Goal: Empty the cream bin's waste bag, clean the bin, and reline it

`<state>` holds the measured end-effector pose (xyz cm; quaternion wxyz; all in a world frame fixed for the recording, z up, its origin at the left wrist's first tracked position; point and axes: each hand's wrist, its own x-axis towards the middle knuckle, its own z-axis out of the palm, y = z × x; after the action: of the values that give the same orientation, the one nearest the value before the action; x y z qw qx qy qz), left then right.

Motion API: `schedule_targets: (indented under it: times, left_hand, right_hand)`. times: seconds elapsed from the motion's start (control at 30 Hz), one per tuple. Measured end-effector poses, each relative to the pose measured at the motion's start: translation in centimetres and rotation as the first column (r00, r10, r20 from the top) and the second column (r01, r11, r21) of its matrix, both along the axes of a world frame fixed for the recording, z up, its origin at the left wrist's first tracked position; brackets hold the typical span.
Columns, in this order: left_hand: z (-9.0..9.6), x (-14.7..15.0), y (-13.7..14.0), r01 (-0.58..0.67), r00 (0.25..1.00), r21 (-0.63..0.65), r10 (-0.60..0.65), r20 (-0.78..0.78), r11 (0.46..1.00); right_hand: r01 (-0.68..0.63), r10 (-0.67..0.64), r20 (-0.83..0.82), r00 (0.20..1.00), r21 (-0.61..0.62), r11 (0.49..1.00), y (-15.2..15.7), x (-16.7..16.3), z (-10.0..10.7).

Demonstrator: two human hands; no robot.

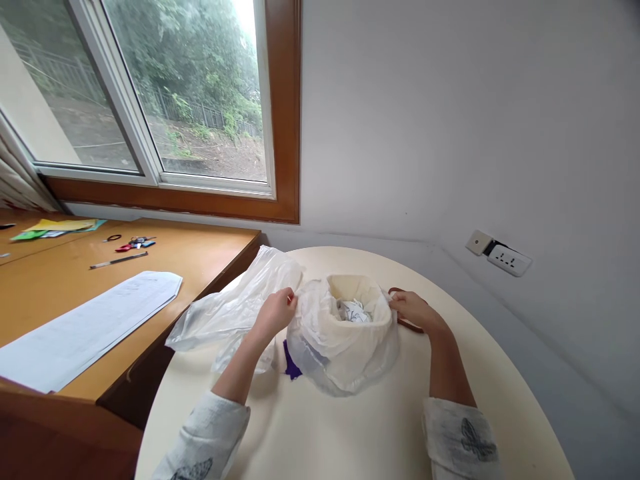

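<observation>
Left hand: grip closed, thumb and fingers pinching the left side of the white bag; sleeve pushed back from the wrist
Right hand: grip closed too, fingertips pinching the bag's right side; a brown curved thing shows behind and below the hand, its full shape hidden
White bag: on the round bench, between the hands; draped outward over the rim of an open container, its loose skirt spread on the bench
Inside the container: crumpled paper, white with dark marks
Left of the container: a second plastic bag, rumpled and translucent; a purple piece just beside the skirt, partly covered
Wooden bench: paper sheets, a pen, keys
</observation>
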<state>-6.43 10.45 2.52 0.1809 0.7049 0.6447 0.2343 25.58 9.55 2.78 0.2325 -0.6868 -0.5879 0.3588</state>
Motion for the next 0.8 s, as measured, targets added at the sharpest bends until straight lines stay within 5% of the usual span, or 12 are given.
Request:
schedule_targets:
  times: [0.33,0.57,0.8]
  left_hand:
    - [2.4,0.4,-0.5,-0.033,0.94,0.116,-0.009,0.342,0.993]
    - [2.7,-0.9,-1.5,-0.103,0.891,0.206,-0.002,0.453,0.973]
    - [3.4,-3.1,-3.6,0.024,0.798,0.148,-0.108,0.592,0.989]
  right_hand:
    - [0.127,-0.03,-0.373,0.927,0.24,0.962,-1.4,-1.1,2.3]
    - [0.175,-0.042,-0.389,0.92,0.313,0.934,-3.2,0.1,2.9]
    - [0.224,-0.036,-0.495,0.868,0.327,0.918,-6.2,1.9,3.2]
